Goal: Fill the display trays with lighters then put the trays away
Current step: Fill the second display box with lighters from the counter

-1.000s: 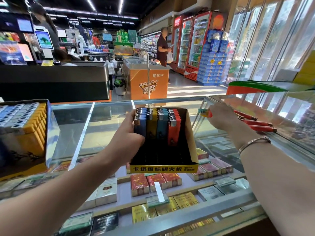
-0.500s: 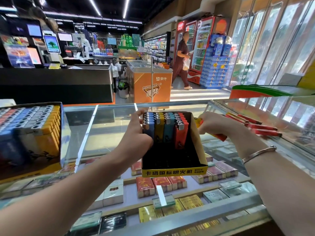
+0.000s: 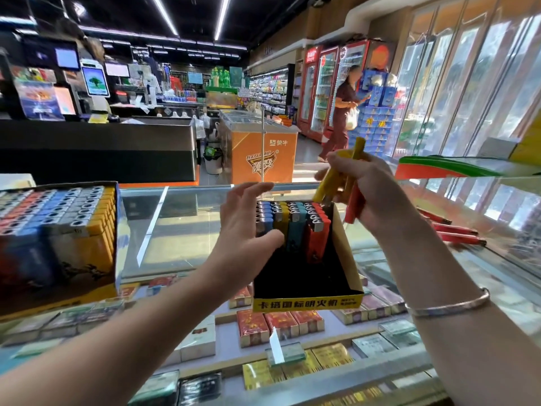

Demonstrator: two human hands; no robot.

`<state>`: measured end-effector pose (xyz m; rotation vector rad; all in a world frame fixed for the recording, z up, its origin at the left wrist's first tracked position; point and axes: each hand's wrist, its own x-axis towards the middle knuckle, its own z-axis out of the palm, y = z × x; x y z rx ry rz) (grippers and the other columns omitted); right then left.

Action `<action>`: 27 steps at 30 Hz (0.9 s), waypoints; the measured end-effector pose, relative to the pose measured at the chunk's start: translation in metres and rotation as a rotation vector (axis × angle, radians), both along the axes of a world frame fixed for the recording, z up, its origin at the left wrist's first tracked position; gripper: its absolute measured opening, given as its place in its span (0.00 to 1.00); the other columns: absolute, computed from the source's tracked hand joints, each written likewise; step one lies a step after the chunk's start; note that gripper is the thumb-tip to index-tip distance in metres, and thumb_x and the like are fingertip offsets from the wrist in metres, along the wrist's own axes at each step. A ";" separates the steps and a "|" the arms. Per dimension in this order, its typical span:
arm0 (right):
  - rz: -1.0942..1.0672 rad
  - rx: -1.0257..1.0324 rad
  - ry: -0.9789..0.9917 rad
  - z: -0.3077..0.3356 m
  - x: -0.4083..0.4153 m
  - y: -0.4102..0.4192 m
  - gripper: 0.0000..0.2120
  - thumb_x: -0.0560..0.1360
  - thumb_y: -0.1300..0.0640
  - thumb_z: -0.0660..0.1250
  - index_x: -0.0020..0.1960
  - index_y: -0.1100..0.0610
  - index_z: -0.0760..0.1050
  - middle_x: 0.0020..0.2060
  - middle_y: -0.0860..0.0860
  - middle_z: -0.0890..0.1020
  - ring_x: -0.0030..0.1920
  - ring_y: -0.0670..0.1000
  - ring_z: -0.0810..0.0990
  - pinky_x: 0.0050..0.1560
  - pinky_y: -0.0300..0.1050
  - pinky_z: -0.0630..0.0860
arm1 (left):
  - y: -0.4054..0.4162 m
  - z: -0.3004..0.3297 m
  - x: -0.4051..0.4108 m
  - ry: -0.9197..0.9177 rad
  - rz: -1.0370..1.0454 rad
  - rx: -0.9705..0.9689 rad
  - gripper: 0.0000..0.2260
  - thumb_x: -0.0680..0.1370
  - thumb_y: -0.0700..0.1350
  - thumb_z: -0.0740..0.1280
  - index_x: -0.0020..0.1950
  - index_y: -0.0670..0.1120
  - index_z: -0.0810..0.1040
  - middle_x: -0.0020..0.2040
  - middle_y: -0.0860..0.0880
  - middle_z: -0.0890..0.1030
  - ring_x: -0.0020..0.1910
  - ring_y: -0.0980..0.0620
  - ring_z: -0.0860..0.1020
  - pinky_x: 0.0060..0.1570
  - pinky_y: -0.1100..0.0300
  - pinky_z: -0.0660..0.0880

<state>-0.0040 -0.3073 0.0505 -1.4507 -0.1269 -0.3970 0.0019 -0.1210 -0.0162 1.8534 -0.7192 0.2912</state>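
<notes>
A black cardboard display tray (image 3: 345,259) with a yellow front strip stands on the glass counter. Its back rows hold blue, yellow, teal and red lighters (image 3: 292,224); the front half is bare. My left hand (image 3: 248,230) is at the tray's left side, fingers spread, thumb against the front lighters. My right hand (image 3: 366,189) is raised above the tray's back right corner and grips a bunch of yellow and red lighters (image 3: 339,180). Loose red lighters (image 3: 450,230) lie on the counter to the right.
A full tray of lighters (image 3: 58,235) stands on the glass counter (image 3: 181,230) at the left. Cigarette packs fill the case under the glass. Beyond are a black checkout desk (image 3: 96,148), an orange freezer (image 3: 260,150) and a person walking by the fridges.
My right hand has picked up several lighters from the counter on the right and lifted them above the tray. My left hand has loosened from the tray's side, fingers now spread.
</notes>
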 end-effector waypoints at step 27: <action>-0.035 0.019 -0.124 -0.017 -0.003 0.007 0.04 0.73 0.61 0.68 0.40 0.59 0.73 0.29 0.54 0.82 0.29 0.52 0.81 0.28 0.40 0.76 | 0.013 0.025 -0.002 -0.154 0.014 -0.296 0.07 0.77 0.42 0.63 0.51 0.53 0.76 0.45 0.53 0.80 0.45 0.58 0.79 0.47 0.64 0.76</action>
